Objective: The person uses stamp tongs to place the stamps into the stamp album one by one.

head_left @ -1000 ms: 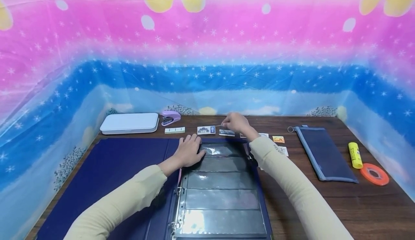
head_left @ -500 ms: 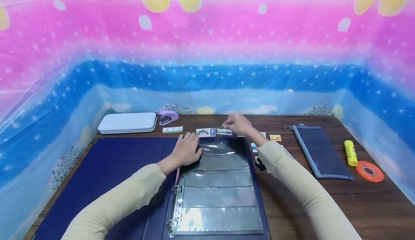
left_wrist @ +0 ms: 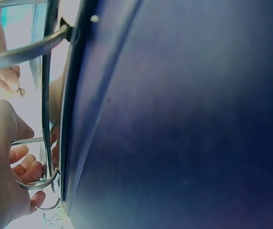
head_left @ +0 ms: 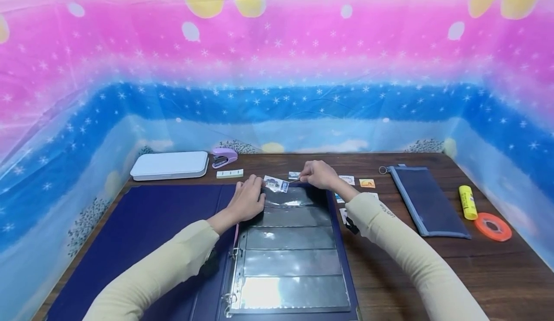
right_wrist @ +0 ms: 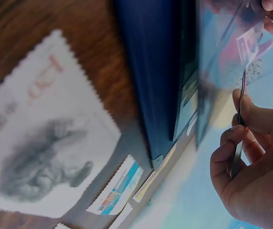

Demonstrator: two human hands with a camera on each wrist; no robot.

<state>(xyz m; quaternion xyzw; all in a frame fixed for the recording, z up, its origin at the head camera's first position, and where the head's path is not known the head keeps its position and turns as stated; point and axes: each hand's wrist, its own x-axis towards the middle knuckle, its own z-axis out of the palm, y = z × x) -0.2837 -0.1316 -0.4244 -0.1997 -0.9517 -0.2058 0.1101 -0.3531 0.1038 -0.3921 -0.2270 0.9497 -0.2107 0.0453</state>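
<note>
My right hand (head_left: 319,174) holds metal tweezers (right_wrist: 237,152) between thumb and fingers. At the tweezers' tip is a postage stamp (head_left: 275,184) with a building picture, tilted over the top edge of the pocket page (head_left: 292,239). The clear-pocketed page lies in an open dark blue ring-binder album (head_left: 164,229). My left hand (head_left: 246,199) rests on the page's top left corner, fingers extended, close to the stamp. The left wrist view shows its fingers beside the binder rings (left_wrist: 38,183), partly hidden by them. Another stamp (head_left: 294,175) lies just behind the album.
Several stamps (head_left: 367,183) lie right of the album, and a green-and-white strip (head_left: 230,173) behind it. A white case (head_left: 169,165) and purple stapler (head_left: 224,157) stand at the back left. At right are a mesh zip pouch (head_left: 428,200), glue stick (head_left: 468,202) and orange tape roll (head_left: 493,226).
The building stamp, earlier flat on the table behind the album, is now lifted in the tweezers and tilted over the page's top edge. My right hand has come slightly nearer; the left has barely moved.
</note>
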